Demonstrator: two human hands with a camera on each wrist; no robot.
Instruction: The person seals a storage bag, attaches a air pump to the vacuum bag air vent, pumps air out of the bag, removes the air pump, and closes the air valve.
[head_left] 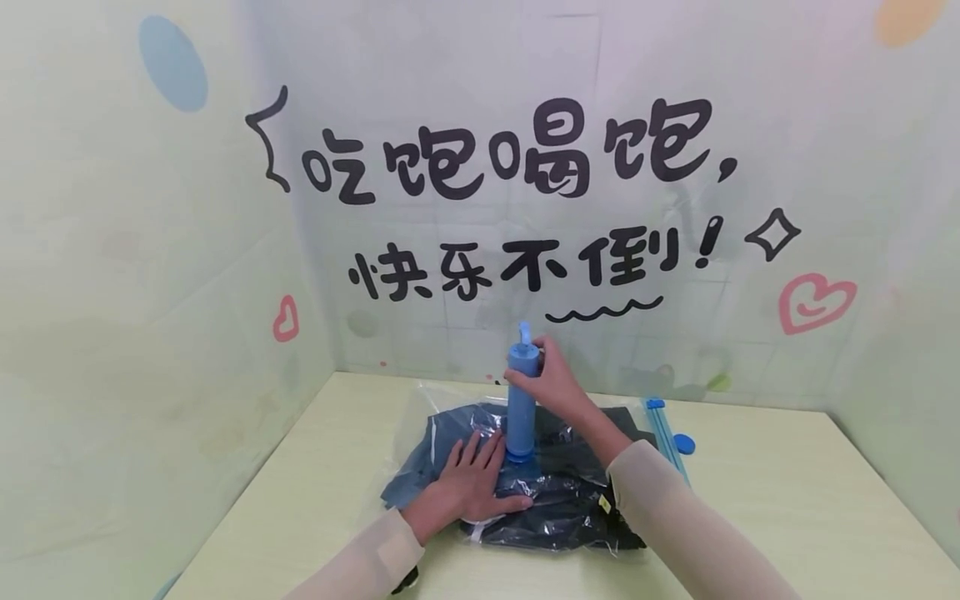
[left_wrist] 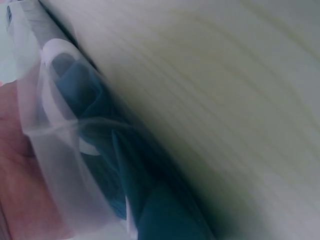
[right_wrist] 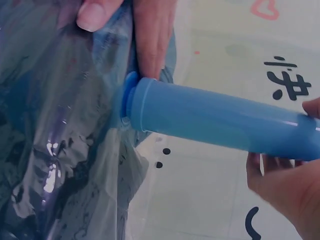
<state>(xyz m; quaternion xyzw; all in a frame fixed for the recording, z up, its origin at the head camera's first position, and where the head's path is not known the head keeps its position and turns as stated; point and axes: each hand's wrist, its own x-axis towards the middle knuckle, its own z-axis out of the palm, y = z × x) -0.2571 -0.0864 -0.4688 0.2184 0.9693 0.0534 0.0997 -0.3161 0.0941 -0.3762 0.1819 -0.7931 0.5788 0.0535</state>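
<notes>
A clear plastic vacuum bag (head_left: 562, 533) with dark folded clothes (head_left: 457, 425) inside lies on the table. On the bag's blue valve (head_left: 520, 457) stands a blue hand pump (head_left: 522, 408), upright, its handle (head_left: 525, 333) at the top. My right hand (head_left: 551, 379) grips the pump's upper barrel, thumb on one side and fingers on the other, also seen in the right wrist view around the barrel (right_wrist: 215, 120). Flat on the bag, beside the pump's base, my left hand (head_left: 472, 483) presses with fingers spread. The left wrist view shows the bag's edge (left_wrist: 65, 165) near that palm.
A blue zip slider (head_left: 656, 404) sits on the bag's sealing strip at the right. Next to it a round blue cap (head_left: 683, 443) lies on the pale wooden table (head_left: 810, 500). A printed cloth backdrop (head_left: 450, 67) rises behind and at both sides.
</notes>
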